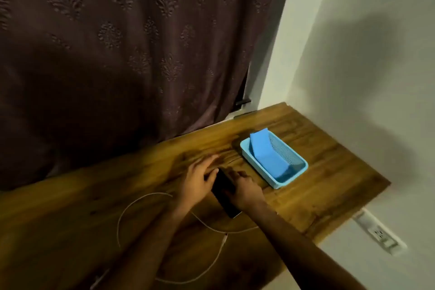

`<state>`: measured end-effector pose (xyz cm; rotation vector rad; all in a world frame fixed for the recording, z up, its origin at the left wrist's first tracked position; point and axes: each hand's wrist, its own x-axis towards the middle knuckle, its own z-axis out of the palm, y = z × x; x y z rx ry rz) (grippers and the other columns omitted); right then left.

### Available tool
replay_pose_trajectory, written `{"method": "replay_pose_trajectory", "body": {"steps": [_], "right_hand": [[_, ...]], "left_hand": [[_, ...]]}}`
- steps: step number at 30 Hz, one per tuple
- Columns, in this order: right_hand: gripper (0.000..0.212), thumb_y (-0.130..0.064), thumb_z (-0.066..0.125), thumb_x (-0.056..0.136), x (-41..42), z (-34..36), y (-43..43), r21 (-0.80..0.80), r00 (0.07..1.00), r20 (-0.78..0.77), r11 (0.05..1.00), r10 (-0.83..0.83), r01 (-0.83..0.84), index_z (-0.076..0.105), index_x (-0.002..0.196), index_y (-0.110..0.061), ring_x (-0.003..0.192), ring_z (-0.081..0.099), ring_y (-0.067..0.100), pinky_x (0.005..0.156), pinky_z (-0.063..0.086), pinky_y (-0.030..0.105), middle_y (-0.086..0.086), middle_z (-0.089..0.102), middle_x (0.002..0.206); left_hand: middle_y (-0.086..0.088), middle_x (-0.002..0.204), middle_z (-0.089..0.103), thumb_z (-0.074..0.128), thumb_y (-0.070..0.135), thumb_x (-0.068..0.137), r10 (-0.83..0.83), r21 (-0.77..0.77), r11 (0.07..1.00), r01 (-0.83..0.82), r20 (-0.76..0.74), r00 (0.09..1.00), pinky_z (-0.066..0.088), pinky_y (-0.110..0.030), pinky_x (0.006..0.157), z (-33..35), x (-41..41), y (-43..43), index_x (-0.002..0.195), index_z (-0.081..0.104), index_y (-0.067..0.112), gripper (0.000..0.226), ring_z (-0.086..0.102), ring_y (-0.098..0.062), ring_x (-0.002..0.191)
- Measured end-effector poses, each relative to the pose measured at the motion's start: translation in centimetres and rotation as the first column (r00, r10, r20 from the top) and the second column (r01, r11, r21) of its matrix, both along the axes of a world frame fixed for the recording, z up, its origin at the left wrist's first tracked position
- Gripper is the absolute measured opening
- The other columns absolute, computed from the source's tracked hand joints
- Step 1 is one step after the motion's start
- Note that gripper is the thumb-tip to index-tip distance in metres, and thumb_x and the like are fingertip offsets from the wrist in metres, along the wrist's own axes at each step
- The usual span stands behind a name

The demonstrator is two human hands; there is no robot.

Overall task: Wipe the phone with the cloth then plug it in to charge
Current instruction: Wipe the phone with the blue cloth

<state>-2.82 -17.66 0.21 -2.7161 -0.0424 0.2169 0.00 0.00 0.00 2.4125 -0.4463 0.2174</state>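
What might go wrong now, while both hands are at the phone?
1. The white cable loops right beside the phone; lifting the phone could snag and drag it.
2. The cloth lies in the basket, untouched; plugging in now would skip the wiping.

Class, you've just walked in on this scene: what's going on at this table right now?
A person has both hands on a dark phone over the wooden table. The right hand curls its fingers round the phone, and the left hand rests open against its other side. The blue cloth sits in the blue basket, untouched, so no wiping is under way. A white charging cable lies looped on the table and does not look plugged into the phone.
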Motion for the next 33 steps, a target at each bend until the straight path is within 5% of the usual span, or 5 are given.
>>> {"method": "replay_pose_trajectory", "body": {"steps": [7, 12, 19, 26, 33], "right_hand": [[0.092, -0.05, 0.069, 0.08, 2.2, -2.8, -2.8, 0.084, 0.981, -0.159, 0.991, 0.112, -0.1, 0.012, 0.152, -0.039, 0.114, 0.06, 0.038, 0.089, 0.052, 0.048, 0.013, 0.05, 0.135], [0.095, -0.043, 0.073, 0.075, 3.2, -3.9, -2.8, 0.168, 0.967, -0.226, 0.983, 0.114, -0.077, 0.017, 0.15, -0.028, 0.113, 0.061, 0.036, 0.088, 0.054, 0.046, 0.01, 0.06, 0.125], [0.011, -0.023, 0.064, 0.088, 5.5, -3.2, -4.1, 0.398, 0.94, -0.31, 0.917, 0.141, -0.006, 0.066, 0.083, -0.014, 0.076, 0.066, 0.021, 0.067, 0.052, 0.031, 0.004, 0.069, 0.086], [0.022, -0.03, 0.066, 0.095, 5.5, -1.2, -5.5, 0.648, 0.947, -0.287, 0.757, 0.144, 0.081, 0.074, 0.101, -0.011, 0.091, 0.069, 0.01, 0.074, 0.054, 0.016, -0.001, 0.073, 0.096], [0.013, -0.032, 0.07, 0.091, 7.6, 1.1, -9.4, 0.662, 0.998, 0.055, 0.748, 0.009, -0.043, 0.074, 0.086, -0.02, 0.069, 0.068, 0.002, 0.067, 0.054, 0.019, -0.009, 0.072, 0.076]], "left_hand": [[0.005, 0.112, 0.069, 0.068, 0.02, 0.093, 0.342, -0.315, 0.797, -0.515, -0.468, 0.815, 0.047, -0.007, 0.082, -2.4, -2.6, -5.5, 0.125, 0.065, 0.018, 0.032, 0.067, -0.011, 0.105], [-0.008, 0.112, 0.072, 0.06, 0.047, 0.075, 0.481, -0.34, 0.612, -0.714, -0.557, 0.677, 0.054, -0.047, 0.096, -6.5, -3.8, -5.5, 0.118, 0.065, 0.013, 0.055, 0.068, -0.027, 0.106], [-0.006, 0.111, 0.07, 0.065, 0.011, 0.092, 0.493, -0.338, 0.571, -0.748, -0.588, 0.642, 0.051, -0.045, 0.098, -2.7, -4.0, -8.0, 0.1, 0.068, 0.021, 0.013, 0.067, -0.027, 0.108], [-0.016, 0.102, 0.076, 0.079, 0.055, 0.072, 0.021, -0.479, 0.262, -0.838, -0.865, 0.501, 0.06, -0.04, 0.079, -2.1, -1.6, -9.1, 0.108, 0.071, 0.009, 0.059, 0.075, -0.031, 0.095], [-0.021, 0.103, 0.076, 0.054, 0.039, 0.098, -0.324, -0.609, 0.084, -0.789, -0.766, 0.556, 0.064, -0.04, 0.064, 0.7, 0.6, -12.0, 0.113, 0.069, 0.003, 0.042, 0.077, -0.032, 0.082]]}}
